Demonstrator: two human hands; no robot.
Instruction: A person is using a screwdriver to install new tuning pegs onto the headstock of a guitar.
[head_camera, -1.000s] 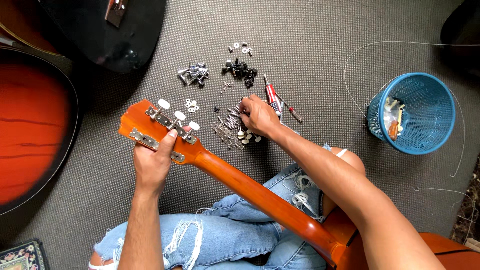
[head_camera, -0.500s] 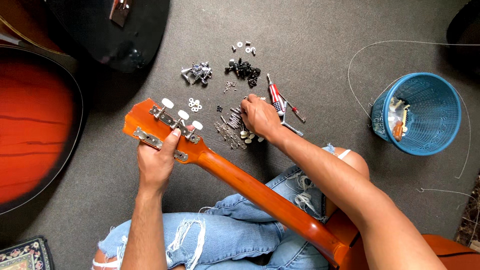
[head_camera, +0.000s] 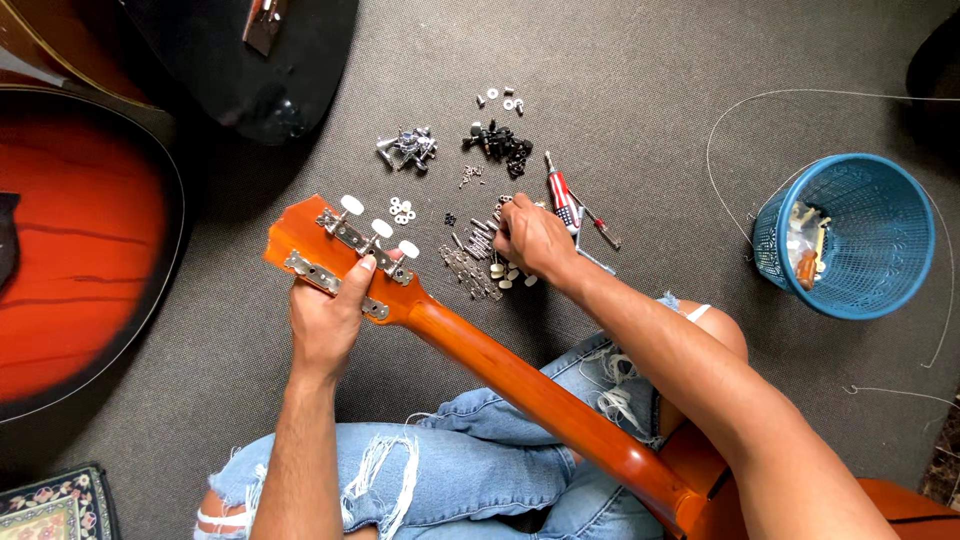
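Since the earlier frame I see almost no movement: the right hand (head_camera: 535, 240) stays low over the heap of small metal screws and pegs (head_camera: 478, 262) on the grey carpet (head_camera: 640, 90). Its fingers are curled down onto the parts; whether they pinch one I cannot tell. The left hand (head_camera: 328, 318) is closed around the orange wooden guitar headstock (head_camera: 300, 240), which carries three white tuner knobs. I count one blue plastic basket (head_camera: 850, 235) and one red-handled screwdriver (head_camera: 562, 195).
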